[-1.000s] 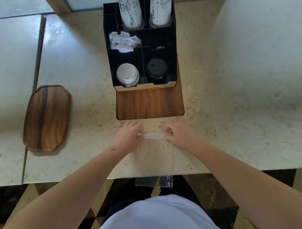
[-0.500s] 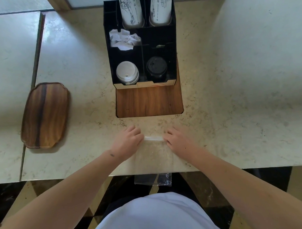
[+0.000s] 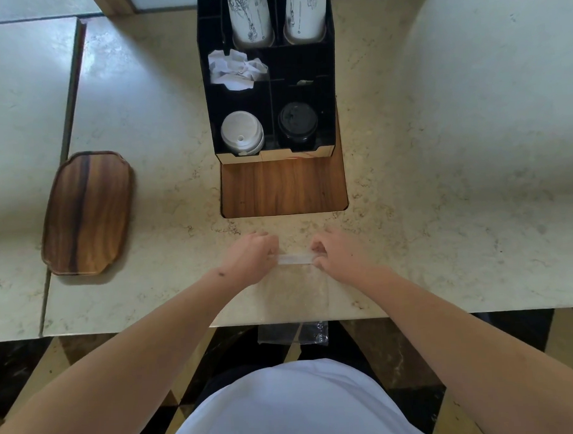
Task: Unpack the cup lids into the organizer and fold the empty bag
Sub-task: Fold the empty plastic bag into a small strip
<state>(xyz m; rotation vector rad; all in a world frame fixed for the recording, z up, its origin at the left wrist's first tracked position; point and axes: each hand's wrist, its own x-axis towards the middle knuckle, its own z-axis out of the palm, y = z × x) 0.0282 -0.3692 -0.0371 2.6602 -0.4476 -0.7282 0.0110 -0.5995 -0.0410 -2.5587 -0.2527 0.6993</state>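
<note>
On counter, both hands (image 3: 294, 254) pinch bag (image 3: 296, 292) edge.

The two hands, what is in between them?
In the head view, a folded strip of the clear plastic bag spans the gap between the left hand and the right hand; both pinch its ends.

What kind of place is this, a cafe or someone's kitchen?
Most likely a cafe or self-serve coffee station. A black organizer on a marble counter holds stacks of paper cups, white cup lids and black cup lids. A wooden tray lies to its left.
</note>
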